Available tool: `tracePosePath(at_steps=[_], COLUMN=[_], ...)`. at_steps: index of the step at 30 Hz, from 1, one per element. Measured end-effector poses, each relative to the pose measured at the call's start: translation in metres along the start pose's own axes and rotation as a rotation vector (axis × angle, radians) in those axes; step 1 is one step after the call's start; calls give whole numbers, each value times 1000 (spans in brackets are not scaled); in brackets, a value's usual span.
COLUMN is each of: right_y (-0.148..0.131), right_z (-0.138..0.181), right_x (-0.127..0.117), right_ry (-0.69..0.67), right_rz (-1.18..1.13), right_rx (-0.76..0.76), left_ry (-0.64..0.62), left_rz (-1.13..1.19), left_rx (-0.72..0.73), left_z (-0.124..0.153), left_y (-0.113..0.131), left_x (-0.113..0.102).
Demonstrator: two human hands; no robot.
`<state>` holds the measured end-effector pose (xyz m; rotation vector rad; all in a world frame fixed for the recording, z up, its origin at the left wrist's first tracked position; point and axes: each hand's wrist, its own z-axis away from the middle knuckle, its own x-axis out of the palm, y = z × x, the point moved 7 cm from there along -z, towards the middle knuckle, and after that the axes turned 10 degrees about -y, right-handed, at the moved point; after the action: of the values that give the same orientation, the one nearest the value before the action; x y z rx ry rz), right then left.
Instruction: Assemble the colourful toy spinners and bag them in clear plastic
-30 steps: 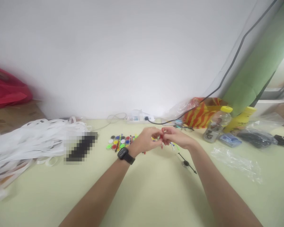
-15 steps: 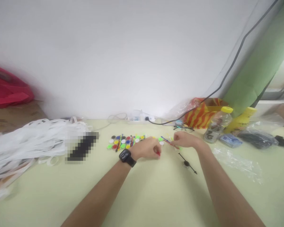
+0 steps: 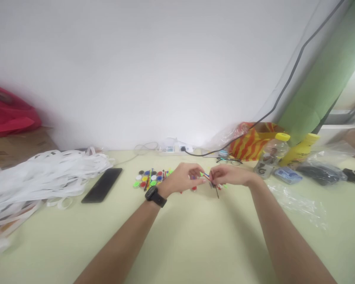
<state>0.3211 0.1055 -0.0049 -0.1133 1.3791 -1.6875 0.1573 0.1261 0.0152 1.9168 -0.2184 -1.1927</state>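
Observation:
My right hand [image 3: 229,174] pinches a thin black arrow-shaped spinner [image 3: 217,191], which hangs down from the fingertips. Facing it, my left hand [image 3: 185,177] has thumb and fingers apart, with a black watch [image 3: 155,195] on its wrist. The left fingertips come close to the spinner, but I cannot tell whether they touch it. Beneath the left hand lies a red disc [image 3: 193,189] on the table. To its left are rows of small coloured discs [image 3: 148,178] with thin pointers, partly covered by that hand. More coloured pointers [image 3: 206,174] show between the hands.
A dark phone [image 3: 102,185] and a heap of white straps [image 3: 47,177] lie left. A power strip [image 3: 174,146] sits by the wall. Glasses [image 3: 229,161], a clear bottle [image 3: 270,157], a yellow bottle [image 3: 300,152] and plastic film [image 3: 297,205] are right.
The black spinner has left the table and is in my right hand. My left hand has opened and moved up slightly; the red piece it pinched is no longer in its fingers.

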Motion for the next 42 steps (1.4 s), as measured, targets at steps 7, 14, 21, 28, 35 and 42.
tracePosePath(at_steps=[7, 14, 21, 28, 35, 42], right_y=[-23, -21, 16, 38, 61, 58], right_z=[-11, -21, -23, -34, -36, -47], right_x=[-5, 3, -13, -16, -27, -16], right_ry=[181, 196, 458, 449, 534, 479], right_rz=[-259, -307, -41, 322, 422, 394], right_rx=[-286, -250, 93, 262, 377, 323], left_ry=[107, 96, -29, -207, -69, -22], left_rz=[119, 135, 8, -339, -502, -703], left_rx=[154, 98, 36, 62, 75, -73], left_z=[-3, -2, -2, -2, 3, 5], left_y=[17, 13, 6, 0, -12, -35], left_x=[2, 1, 29, 53, 44, 70])
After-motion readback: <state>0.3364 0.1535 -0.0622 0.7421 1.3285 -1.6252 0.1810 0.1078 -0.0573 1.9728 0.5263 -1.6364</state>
